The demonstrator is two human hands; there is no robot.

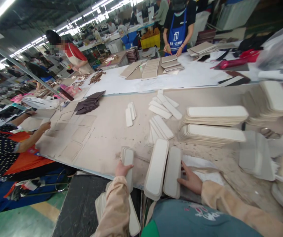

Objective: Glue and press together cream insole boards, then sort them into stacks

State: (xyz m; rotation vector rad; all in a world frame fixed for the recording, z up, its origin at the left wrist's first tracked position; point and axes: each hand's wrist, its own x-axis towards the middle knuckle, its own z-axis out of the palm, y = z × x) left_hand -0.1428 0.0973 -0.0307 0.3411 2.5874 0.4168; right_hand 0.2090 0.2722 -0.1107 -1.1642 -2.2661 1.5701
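Note:
Close to the table's front edge, my left hand (124, 169) is closed around a small stack of narrow rounded panels (129, 158), its thumb lying across the top one. My right hand (191, 178) has thumb and fingers spread apart, the tips against the right side of a grey rounded panel (173, 169). Beside that panel, on its left, lies a longer white-topped panel stack (156, 168) that overhangs the edge. Just beyond, smaller white strips (162, 127) are fanned out. More panels (134, 217) sit below the table edge, partly covered by my left sleeve.
Two neat panel stacks (216, 113) lie to the right, near scissors (269, 133) and grey sheets (256, 156). Loose white strips (130, 114) and dark pieces (90, 102) are farther off. A co-worker in an orange apron (30, 161) handles sheets at left; another, blue-aproned (177, 33), stands opposite.

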